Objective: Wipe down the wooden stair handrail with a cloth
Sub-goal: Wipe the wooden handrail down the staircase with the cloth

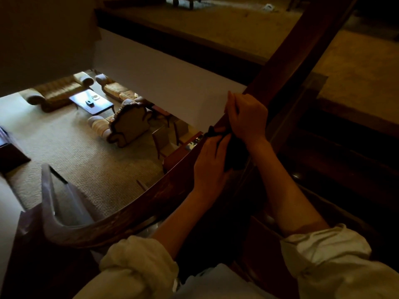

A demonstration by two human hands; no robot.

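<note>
The dark wooden handrail (138, 208) curves up from the lower left toward the top right, where it meets a tall wooden post (302, 44). A dark cloth (234, 152) lies bunched on the rail between my two hands. My left hand (210, 167) holds the cloth's near end against the rail. My right hand (247, 116) sits just above it, fingers curled over the cloth's upper end by the post. Most of the cloth is hidden in shadow and under my hands.
Beyond the rail is an open drop to a carpeted room below with sofas (58, 89), an armchair (129, 124) and a low table (91, 102). A white wall (164, 83) and an upper carpeted landing (216, 24) lie ahead. Dark stair woodwork (345, 165) fills the right.
</note>
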